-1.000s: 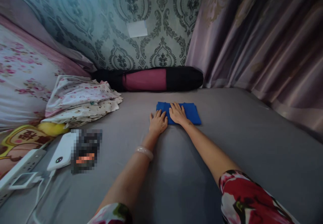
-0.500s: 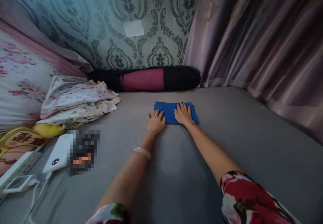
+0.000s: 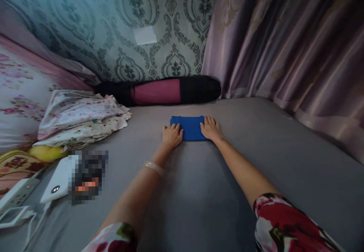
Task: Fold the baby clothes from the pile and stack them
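Observation:
A blue folded cloth (image 3: 192,128) lies flat as a neat rectangle on the grey bed sheet (image 3: 193,191). At its left end rests my left hand (image 3: 172,134), open, with the fingertips on the fabric and a pale bangle (image 3: 154,167) round the wrist. Over the right end lies my right hand (image 3: 211,129), also open, its fingers stretched out and covering that edge. Between the two hands the middle of the cloth shows. Neither hand grips it; both lie on top.
A long black and maroon bag (image 3: 156,91) lies along the patterned wall. To the left are folded printed cloths (image 3: 85,115), a yellow cushion (image 3: 48,152), a white power bank (image 3: 61,178) on a cable and a power strip (image 3: 21,195). Curtains (image 3: 250,47) hang at the right.
My right hand has slid outward to the cloth's right edge, uncovering more of its middle. My left hand stays at the left end. The whole view has shifted slightly.

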`<action>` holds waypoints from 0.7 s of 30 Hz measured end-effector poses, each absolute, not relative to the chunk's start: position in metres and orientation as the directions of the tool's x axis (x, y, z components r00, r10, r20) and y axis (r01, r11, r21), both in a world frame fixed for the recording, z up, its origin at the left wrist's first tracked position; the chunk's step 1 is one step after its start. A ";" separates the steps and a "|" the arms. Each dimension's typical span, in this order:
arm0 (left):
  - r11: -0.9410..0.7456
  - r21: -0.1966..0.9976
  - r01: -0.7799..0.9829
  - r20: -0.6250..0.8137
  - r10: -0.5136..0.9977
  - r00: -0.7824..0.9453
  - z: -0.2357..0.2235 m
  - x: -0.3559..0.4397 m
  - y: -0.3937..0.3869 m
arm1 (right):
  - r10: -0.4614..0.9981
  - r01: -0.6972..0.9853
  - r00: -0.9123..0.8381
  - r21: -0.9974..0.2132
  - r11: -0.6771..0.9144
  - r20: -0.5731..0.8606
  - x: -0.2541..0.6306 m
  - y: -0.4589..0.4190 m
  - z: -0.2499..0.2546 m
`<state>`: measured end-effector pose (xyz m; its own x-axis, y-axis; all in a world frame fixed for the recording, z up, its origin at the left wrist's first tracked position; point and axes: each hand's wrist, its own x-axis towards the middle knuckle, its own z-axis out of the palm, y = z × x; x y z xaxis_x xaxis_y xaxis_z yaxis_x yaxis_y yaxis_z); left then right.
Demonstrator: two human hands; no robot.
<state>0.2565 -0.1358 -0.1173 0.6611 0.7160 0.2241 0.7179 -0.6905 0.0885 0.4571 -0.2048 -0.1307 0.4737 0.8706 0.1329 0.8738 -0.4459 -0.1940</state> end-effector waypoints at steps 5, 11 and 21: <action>-0.684 0.024 0.729 0.171 0.721 0.671 -0.103 0.276 -0.106 | 0.879 0.886 0.456 -0.163 -0.434 0.136 0.460 -0.205 -0.133; -0.653 -0.026 0.757 -0.016 0.758 0.653 -0.092 0.296 -0.077 | 0.906 0.909 0.408 -0.139 -0.392 0.116 0.478 -0.198 -0.112; -0.632 0.115 0.767 -0.225 0.735 0.639 -0.083 0.308 -0.024 | 0.913 0.893 0.364 -0.207 -0.399 -0.187 0.532 -0.158 -0.094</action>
<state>0.3084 -0.0235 -0.0827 0.6395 0.7352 -0.2247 0.7667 -0.6316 0.1153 0.5317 -0.1583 -0.0942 0.3639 0.9126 -0.1865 0.8933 -0.3986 -0.2075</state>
